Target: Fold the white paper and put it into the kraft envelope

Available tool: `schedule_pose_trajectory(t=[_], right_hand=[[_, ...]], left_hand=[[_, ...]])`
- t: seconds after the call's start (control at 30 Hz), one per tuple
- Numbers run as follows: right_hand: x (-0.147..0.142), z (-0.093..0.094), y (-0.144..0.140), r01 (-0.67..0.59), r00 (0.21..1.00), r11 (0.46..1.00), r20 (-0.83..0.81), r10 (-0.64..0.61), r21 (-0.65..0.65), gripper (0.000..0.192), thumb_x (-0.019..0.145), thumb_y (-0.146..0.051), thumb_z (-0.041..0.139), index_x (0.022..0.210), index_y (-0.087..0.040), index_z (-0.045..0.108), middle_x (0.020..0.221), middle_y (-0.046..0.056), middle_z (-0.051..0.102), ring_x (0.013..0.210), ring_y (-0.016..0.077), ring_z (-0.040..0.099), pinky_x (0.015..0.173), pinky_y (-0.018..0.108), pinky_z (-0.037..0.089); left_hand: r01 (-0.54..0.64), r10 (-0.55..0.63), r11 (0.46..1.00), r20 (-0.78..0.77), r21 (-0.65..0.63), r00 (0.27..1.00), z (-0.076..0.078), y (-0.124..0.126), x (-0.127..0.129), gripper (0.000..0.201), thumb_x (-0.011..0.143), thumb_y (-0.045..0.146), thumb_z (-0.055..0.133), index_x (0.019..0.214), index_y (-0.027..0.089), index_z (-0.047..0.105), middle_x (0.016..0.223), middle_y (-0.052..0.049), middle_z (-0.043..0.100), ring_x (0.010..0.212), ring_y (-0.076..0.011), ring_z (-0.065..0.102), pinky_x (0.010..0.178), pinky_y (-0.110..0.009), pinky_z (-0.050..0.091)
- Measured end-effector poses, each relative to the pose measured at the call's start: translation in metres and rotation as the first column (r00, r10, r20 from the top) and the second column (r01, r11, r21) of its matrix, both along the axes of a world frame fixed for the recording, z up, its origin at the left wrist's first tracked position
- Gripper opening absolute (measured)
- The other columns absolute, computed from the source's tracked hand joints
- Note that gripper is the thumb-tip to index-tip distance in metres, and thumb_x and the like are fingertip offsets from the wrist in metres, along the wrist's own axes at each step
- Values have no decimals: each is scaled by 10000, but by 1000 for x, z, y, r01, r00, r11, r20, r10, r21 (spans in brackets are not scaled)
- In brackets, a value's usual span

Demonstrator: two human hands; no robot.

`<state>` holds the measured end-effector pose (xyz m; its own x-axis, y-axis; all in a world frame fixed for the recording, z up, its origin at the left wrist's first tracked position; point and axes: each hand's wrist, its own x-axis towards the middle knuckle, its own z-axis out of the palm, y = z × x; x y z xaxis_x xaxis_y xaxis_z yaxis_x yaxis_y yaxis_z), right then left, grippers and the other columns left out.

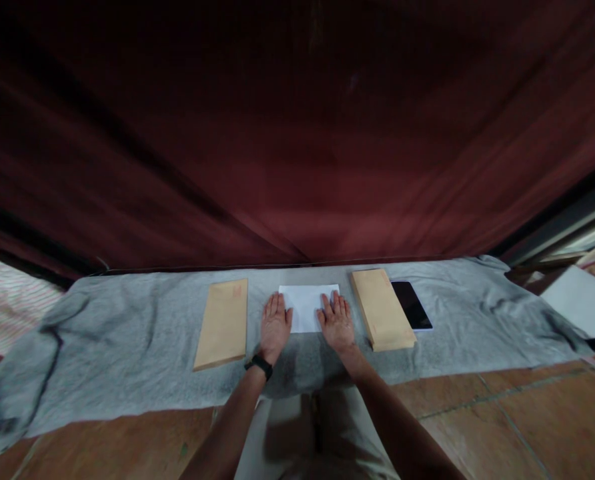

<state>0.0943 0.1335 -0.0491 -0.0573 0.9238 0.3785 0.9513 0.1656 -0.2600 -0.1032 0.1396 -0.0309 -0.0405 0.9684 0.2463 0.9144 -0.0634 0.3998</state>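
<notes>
A white sheet of paper lies flat in front of me on a grey cloth. My left hand, palm down with fingers stretched out, rests on the paper's left end; a dark band is on that wrist. On the right end lies my right hand, also flat, its fingers slightly spread. To the left is a brown envelope, or a thin stack of them. A thicker stack of brown envelopes sits just right of my right hand.
A dark-screened phone or tablet lies beside the thicker stack, partly under it. Behind the cloth hangs a dark red curtain-like sheet. Brown floor tiles border the near edge. A white panel stands at far right.
</notes>
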Motion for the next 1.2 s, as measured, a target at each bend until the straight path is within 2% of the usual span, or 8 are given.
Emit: schedule_pose_trajectory(t=[0.2, 0.43, 0.63, 0.8, 0.93, 1.0, 1.1, 1.2], right_hand=[[-1, 2, 0, 6, 1000, 1000, 17, -5, -25, 531, 1048, -375, 457, 1522, -137, 480, 1611, 223, 378, 1479, 358, 383, 1178, 562, 319], [0, 7, -1, 26, 996, 997, 92, -20, -68, 527, 1057, -377, 432, 1529, -147, 474, 1619, 235, 355, 1470, 352, 401, 1182, 544, 304], [3, 5, 3, 4, 1000, 1000, 30, -4, -15, 511, 1044, -368, 448, 1502, -148, 507, 1590, 228, 413, 1467, 340, 409, 1172, 557, 327], [6, 24, -1, -65, 971, 997, -232, 56, -35, 482, 1049, -329, 401, 1474, -136, 520, 1527, 209, 509, 1454, 297, 438, 1167, 581, 361], [-12, 62, -27, -310, 851, 951, -444, 280, 5, 663, 1026, -457, 457, 1621, -247, 253, 1665, 110, 317, 1539, 240, 300, 1236, 543, 305], [-25, 81, -38, -399, 787, 916, -496, 366, 42, 736, 977, -473, 538, 1619, -227, 273, 1681, 94, 277, 1557, 248, 251, 1283, 526, 199], [-36, 101, -40, -300, 620, 951, -742, 255, 76, 581, 1006, -424, 438, 1542, -199, 428, 1590, 96, 455, 1480, 224, 411, 1265, 474, 274], [-32, 109, -31, -143, 289, 990, -956, 54, 13, 518, 1028, -482, 370, 1409, -183, 557, 1363, 104, 665, 1264, 229, 630, 1121, 450, 484]], left_hand=[[-95, 112, 993, 345, -66, 932, 11, -25, 3, 458, 871, 273, 589, 1307, 131, 599, 1289, -173, 669, 1241, -305, 604, 1095, -461, 452], [-199, 378, 926, 791, -321, 481, 36, -9, 2, 314, 695, 335, 706, 957, 174, 640, 731, -15, 660, 675, -184, 623, 630, -288, 488], [-152, 375, 927, 847, -343, 376, 53, -14, 4, 319, 586, 431, 737, 718, 176, 598, 612, 15, 583, 522, -121, 517, 501, -235, 377], [-163, 309, 950, 880, -267, 360, 83, -11, 6, 255, 617, 407, 696, 661, 195, 561, 614, 35, 551, 572, -118, 511, 532, -229, 376], [-192, 218, 970, 888, -150, 406, 119, -13, 19, 124, 678, 290, 638, 658, 200, 554, 626, 50, 530, 617, -113, 499, 587, -225, 391], [-151, 98, 988, 846, -21, 523, 140, -20, 34, 81, 712, 244, 619, 669, 199, 568, 628, 47, 546, 615, -114, 504, 587, -226, 391], [-2, -43, 999, 819, 54, 572, 165, -34, 56, 135, 799, 291, 625, 707, 200, 588, 658, 30, 590, 639, -127, 554, 612, -234, 432], [24, -79, 997, 848, 78, 524, 163, -42, 59, 246, 921, 420, 570, 971, 200, 668, 958, -43, 710, 921, -182, 664, 804, -279, 516]])
